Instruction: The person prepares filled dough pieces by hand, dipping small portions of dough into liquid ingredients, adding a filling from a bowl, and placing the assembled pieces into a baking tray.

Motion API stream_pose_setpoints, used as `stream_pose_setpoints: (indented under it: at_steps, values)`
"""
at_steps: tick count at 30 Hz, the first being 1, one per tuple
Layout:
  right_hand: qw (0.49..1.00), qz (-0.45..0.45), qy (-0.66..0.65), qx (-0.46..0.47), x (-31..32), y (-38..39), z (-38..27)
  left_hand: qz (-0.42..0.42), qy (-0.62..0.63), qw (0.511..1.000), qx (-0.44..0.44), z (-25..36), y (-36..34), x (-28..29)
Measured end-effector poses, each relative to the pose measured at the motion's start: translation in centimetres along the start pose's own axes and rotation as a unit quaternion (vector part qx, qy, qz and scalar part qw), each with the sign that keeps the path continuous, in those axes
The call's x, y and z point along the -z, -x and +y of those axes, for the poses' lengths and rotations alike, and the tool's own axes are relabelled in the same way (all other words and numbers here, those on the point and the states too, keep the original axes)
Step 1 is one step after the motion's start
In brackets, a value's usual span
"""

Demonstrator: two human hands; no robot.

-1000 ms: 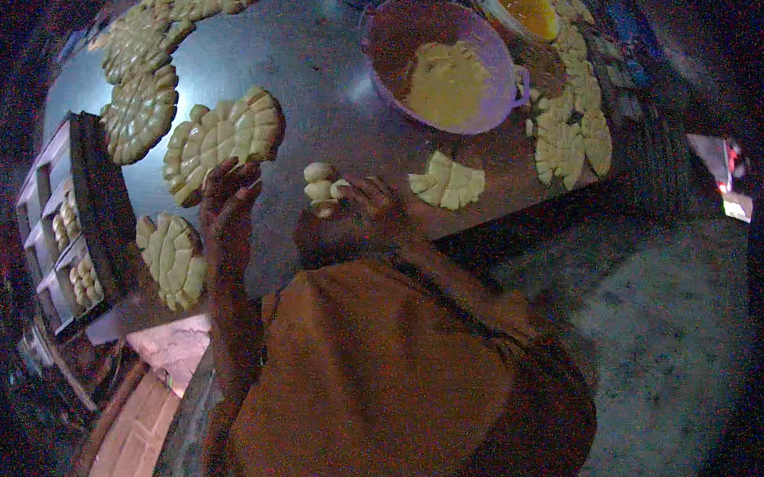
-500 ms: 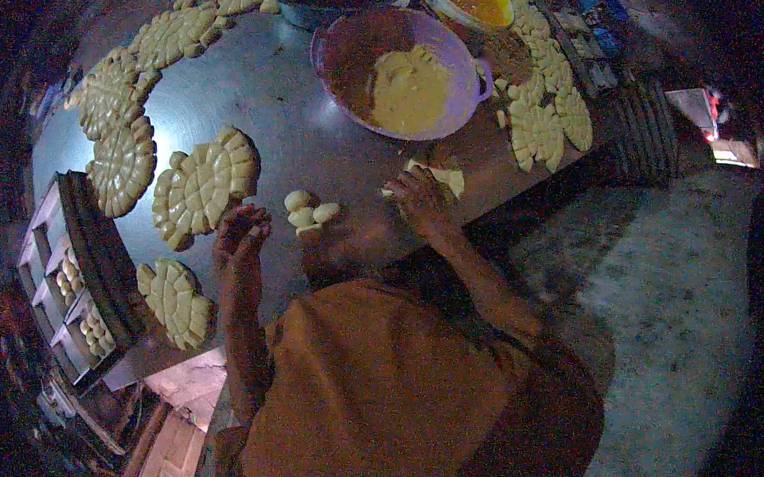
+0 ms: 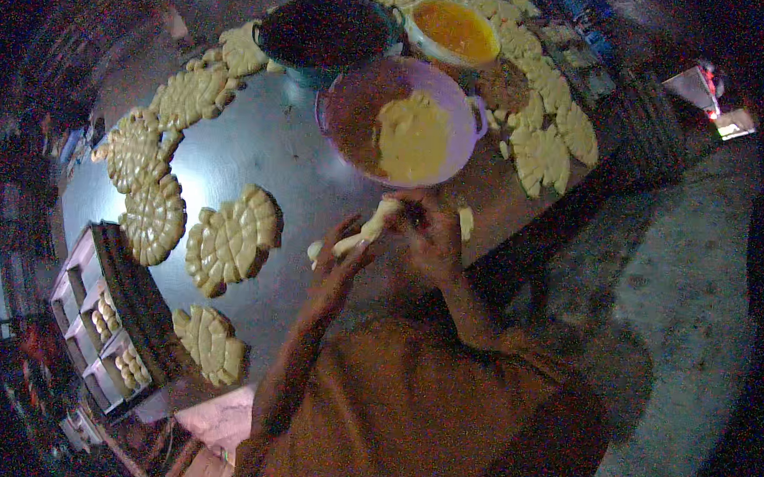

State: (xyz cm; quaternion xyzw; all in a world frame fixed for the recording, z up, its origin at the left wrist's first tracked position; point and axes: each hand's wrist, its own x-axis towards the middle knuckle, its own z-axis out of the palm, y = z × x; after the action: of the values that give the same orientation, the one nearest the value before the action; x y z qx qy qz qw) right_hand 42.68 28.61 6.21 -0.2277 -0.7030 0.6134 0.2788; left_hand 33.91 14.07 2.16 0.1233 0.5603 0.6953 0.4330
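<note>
A strip of pale dough (image 3: pixel 374 226) stretches between my two hands over the metal table. My right hand (image 3: pixel 434 244) is closed on its upper end, just below the purple bowl (image 3: pixel 460 115). The lower end of the strip is at the fingers of my left hand (image 3: pixel 339 258), which are curled around it. A pale dough ball (image 3: pixel 314 252) shows beside my left hand, partly covered by it. To the right of my right hand lies another dough piece (image 3: pixel 467 223). Yellowish batter or soft dough (image 3: pixel 415 139) sits inside the bowl.
Scored dough slabs (image 3: pixel 230 243) lie along the table's left side, and more slabs (image 3: pixel 540 160) at the right. Behind the bowl stand a dark tub (image 3: pixel 297 74) and a bowl of orange liquid (image 3: pixel 457 29). Stacked trays (image 3: pixel 85 321) with small dough balls stand at the left edge.
My left hand has moved right, from beside the slab to the dough by my right hand. The dough strip is now between both hands. The view has shifted.
</note>
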Motion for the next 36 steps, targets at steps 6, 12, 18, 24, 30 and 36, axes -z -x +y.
stream_pose_setpoints:
  at_steps: [6,12,18,24,30,36]
  values:
    - [0.981,0.138,-0.120,-0.066,3.5,-1.6,0.2,-0.024,0.017,0.999,0.040,0.7,-0.4,-2.1]
    - [0.933,0.263,-0.235,-0.073,8.1,-1.9,-2.7,0.022,-0.028,0.999,0.025,-0.8,-5.1,3.9]
    - [0.856,0.016,-0.434,-0.281,5.0,1.7,1.5,0.048,-0.159,0.986,-0.023,-2.8,-9.8,9.7]
    - [0.876,-0.003,-0.409,-0.255,-0.3,2.9,2.0,0.205,-0.292,0.895,-0.269,3.6,-5.2,1.9]
    - [0.896,-0.012,-0.370,-0.243,-3.4,2.6,2.3,0.029,-0.461,0.697,-0.549,5.8,-2.0,-1.7]
    - [0.938,-0.099,-0.264,-0.201,-3.9,-0.5,2.7,-0.056,-0.164,0.908,-0.383,7.2,-1.1,-1.0]
